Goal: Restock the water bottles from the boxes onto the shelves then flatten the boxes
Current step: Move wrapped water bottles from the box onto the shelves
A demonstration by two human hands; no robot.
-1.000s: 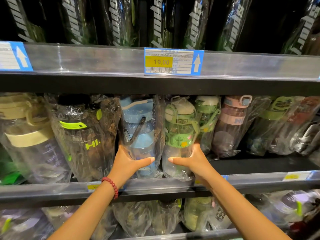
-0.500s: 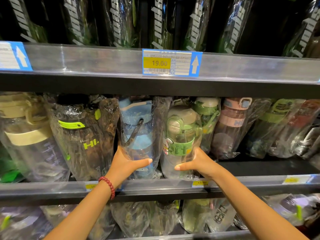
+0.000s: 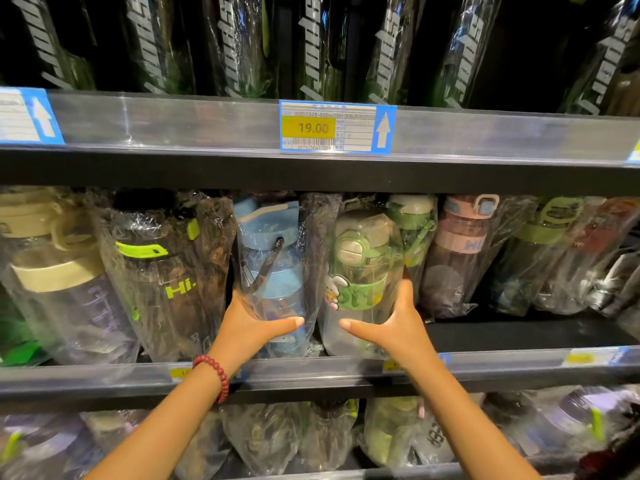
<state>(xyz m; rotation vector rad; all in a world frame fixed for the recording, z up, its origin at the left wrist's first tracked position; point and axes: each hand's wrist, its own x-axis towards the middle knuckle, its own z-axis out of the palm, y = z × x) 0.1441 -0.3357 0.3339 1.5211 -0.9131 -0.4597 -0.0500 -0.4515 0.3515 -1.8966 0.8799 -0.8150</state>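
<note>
- Head view: the landmark here is the price tag [image 3: 337, 127] that says 19.00, on the front strip of the upper shelf [image 3: 485, 174].
- Head view: just below the price tag, a bit to the left, stands the blue bottle [image 3: 268, 258] in a clear plastic bag. It sits on the middle shelf [image 3: 519, 367].
- Head view: the left hand [image 3: 254, 327] holds the low part of the blue bottle. The thumb lies across the front and the fingers go round the left side, behind the bag.
- Head view: just below the price tag, a bit to the right, stands the green bottle [image 3: 362, 271], also in a clear bag. It has a green band with a little bunny on it.
- Head view: the right hand [image 3: 398, 327] holds the low part of the green bottle. The thumb is on the front and the fingers wrap round the right side.
- Head view: the two bottles stand side by side, and their bags seem to touch. The two thumbs point at each other but stay apart.
- Head view: both bottles look see-through and I see no water in them, so I think they are light. The bottles look hard, but the bags are thin, loose and shiny, so they may slip.
- Head view: I think the best place to hold is low on the body with a firm squeeze, not by the loose top of the bag.
- Head view: far to the left of the price tag stand a black bottle [image 3: 152, 271] and a cream bottle [image 3: 52, 271]. To the right stands a pink bottle [image 3: 460, 251].
- Head view: no boxes show here.
</note>
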